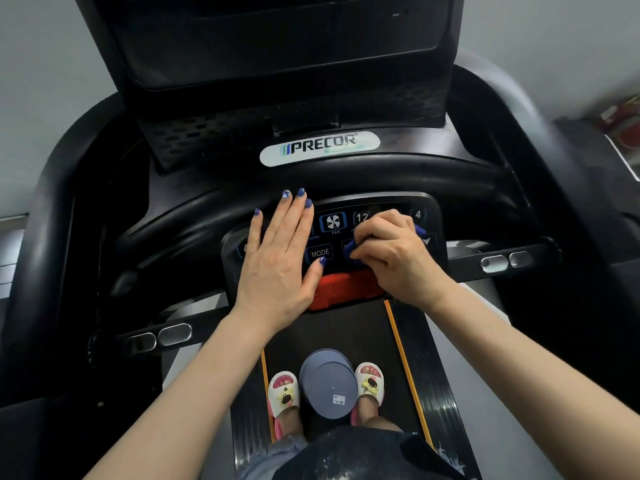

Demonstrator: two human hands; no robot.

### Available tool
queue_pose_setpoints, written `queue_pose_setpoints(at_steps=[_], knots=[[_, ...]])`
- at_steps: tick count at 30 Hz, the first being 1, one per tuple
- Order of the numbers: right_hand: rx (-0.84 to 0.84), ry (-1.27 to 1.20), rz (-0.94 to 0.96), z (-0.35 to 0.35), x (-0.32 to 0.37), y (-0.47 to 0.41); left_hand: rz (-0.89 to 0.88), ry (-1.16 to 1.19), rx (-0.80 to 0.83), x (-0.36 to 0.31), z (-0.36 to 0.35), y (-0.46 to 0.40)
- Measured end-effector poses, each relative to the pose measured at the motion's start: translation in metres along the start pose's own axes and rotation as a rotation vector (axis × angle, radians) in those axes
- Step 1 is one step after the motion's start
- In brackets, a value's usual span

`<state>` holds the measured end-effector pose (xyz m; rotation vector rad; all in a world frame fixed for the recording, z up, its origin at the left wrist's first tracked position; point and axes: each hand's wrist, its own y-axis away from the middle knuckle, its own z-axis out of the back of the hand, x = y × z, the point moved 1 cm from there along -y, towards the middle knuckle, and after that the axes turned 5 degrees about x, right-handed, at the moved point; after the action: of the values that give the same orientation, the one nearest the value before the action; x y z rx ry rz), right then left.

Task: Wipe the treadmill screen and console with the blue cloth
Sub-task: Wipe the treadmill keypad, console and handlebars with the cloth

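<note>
The treadmill's dark screen point(277, 43) rises at the top of the view. Below it the black console button panel point(334, 223) carries FAN, MODE and number keys. My right hand point(391, 254) grips a bunched blue cloth point(353, 249) and presses it on the right half of the panel; bits of cloth show at both sides of the fist. My left hand point(280, 258) lies flat with straight fingers on the panel's left half, its thumb beside the MODE key. A red stop bar point(343, 289) sits under both hands.
A curved black handlebar point(346, 174) crosses above the panel. Side handles with silver sensors point(162, 336) point(505, 261) stick out left and right. On the belt point(401, 362) below stand my slippered feet with a grey round lid point(327, 382) between them.
</note>
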<state>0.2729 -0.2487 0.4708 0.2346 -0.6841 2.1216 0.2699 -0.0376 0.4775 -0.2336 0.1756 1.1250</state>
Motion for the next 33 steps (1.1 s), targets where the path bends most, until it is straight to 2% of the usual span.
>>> queue_pose_setpoints(at_steps=[3, 13, 21, 28, 33], knots=[[0.048, 0.003, 0.058, 0.001, -0.004, 0.0, -0.005, 0.0, 0.014, 0.001, 0.0, 0.0], [-0.05, 0.028, -0.056, 0.005, -0.004, 0.005, 0.012, 0.028, -0.011, -0.01, 0.004, -0.002], [-0.264, 0.141, -0.135, 0.0, -0.001, -0.002, -0.01, 0.017, -0.002, -0.016, -0.002, -0.011], [-0.368, 0.09, -0.191, -0.003, 0.005, -0.019, -0.014, 0.025, -0.012, -0.016, -0.002, -0.01], [-0.381, 0.103, -0.212, -0.001, 0.004, -0.019, -0.022, 0.035, -0.015, -0.014, -0.002, -0.01]])
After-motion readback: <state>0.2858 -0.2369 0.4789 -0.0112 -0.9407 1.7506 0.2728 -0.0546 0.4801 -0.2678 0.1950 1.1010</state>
